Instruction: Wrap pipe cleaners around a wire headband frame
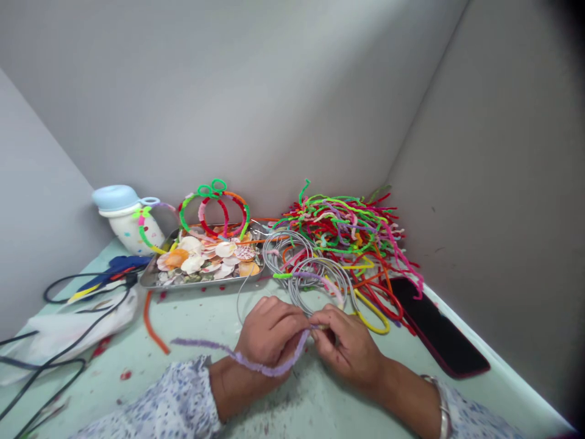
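My left hand (274, 329) and my right hand (350, 350) meet fingertip to fingertip above the front of the table, both closed in a pinch. A fuzzy purple pipe cleaner (269, 370) runs out from between the fingertips; its loose tail curves across my left wrist to the left. What else the fingertips pinch is hidden. Just behind my hands lie coils of grey wire (292, 262). Across them stretches a green, purple and pink fuzzy strip (315, 277), its pink end close to my right hand.
Behind stands a metal tray (150, 283) of seashells (192, 262), with fuzzy coloured hoops (237, 198) on it. A heap of pipe cleaners (342, 222) lies back right, near a black phone (441, 329). On the left are a white bottle (130, 231), plastic bag (91, 323) and black cables (68, 353).
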The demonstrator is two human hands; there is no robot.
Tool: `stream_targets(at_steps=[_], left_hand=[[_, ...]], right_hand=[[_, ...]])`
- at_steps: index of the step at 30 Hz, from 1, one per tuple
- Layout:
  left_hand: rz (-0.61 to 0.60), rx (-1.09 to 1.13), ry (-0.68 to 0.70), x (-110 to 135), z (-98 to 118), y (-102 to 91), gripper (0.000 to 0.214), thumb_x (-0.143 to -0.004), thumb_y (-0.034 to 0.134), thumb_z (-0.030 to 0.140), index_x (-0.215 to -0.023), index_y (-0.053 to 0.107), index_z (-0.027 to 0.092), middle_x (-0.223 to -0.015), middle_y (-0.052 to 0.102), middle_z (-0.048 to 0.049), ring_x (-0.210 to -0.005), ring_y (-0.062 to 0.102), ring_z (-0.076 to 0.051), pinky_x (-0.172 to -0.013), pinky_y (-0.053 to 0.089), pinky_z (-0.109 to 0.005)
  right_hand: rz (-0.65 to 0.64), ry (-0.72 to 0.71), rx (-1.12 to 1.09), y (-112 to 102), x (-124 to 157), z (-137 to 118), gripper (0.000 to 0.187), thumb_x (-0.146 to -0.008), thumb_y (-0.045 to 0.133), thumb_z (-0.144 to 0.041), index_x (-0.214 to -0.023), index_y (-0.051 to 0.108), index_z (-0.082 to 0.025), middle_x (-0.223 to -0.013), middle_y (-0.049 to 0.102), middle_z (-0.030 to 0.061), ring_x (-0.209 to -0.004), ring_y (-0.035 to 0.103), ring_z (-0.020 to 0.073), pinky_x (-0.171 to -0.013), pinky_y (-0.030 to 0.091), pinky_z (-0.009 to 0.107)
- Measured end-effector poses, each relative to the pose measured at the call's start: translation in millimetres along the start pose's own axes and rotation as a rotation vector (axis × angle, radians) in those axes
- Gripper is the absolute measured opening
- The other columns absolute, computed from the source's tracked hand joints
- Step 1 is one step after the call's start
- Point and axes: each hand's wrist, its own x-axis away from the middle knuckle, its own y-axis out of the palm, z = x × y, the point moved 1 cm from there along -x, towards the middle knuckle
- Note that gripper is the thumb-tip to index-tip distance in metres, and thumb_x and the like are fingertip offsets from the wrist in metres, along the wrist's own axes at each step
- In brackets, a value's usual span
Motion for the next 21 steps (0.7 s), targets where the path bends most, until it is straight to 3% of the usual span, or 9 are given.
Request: stream_targets(at_steps=[21], left_hand=[[-0.125,0.159,-0.265,0.9,1.9,2.7,0.014,-0.092,0.049,0.020,-0.083,0.058,0.018,-0.074,0.062,-0.0033,-0.071,0.053,-0.018,-0.068,0.036,-0.032]], right_hand=[[-0.016,-0.025,-0.027,1.3,1.3,-0.6,0.008,-0.089,0.048,-0.014,-0.090,0.054,-0.019,-0.069,0.055,-0.0017,-0.056,0.054,0.0117,-0.054,0.038,0.022]])
